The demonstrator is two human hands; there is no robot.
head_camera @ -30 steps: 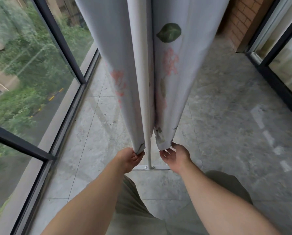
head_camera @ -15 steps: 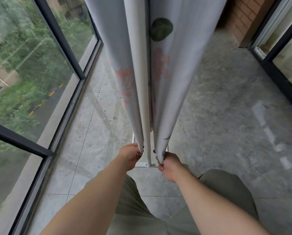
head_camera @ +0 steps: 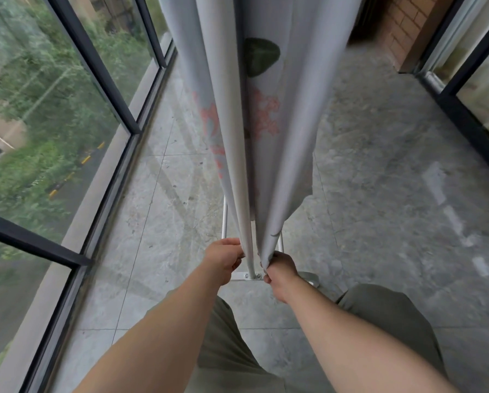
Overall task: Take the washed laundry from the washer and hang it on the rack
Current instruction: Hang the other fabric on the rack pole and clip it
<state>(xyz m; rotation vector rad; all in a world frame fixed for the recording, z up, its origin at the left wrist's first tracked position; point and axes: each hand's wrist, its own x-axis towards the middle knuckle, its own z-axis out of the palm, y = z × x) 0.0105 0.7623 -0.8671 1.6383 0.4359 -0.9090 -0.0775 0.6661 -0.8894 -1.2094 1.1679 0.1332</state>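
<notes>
"Both hands have sunk lower than a second ago," says the first watcher, "and the loose cupping under the hems has turned into a proper grip. The left hand (head_camera: 223, 259) is curled on the bottom of the sheet's near panel, tight against the rack's upright; the right hand (head_camera: 280, 272) is fisted round the other panel's corner."

"So the sheet (head_camera: 300, 95) is already over the rack (head_camera: 244, 222)?"

"Draped over it, yes, one panel down each side of the white pole, both pulled taut toward the foot bar just above the floor (head_camera: 379, 194). The top rail is out of view, so how evenly it sits cannot be told."

"What might spoil it from here?"

"Uneven pulling, most likely. If one hand tugs harder, wet cloth could slide across the rail and the whole sheet run off on that side. Pulling too low risks the hems dragging on the floor tiles. And the rack looks light: a hard downward or sideways haul from both hands could tip it."

"Anything else?"

"The right panel's far edge hangs ragged and bunched; left so, it would probably dry creased."
</notes>
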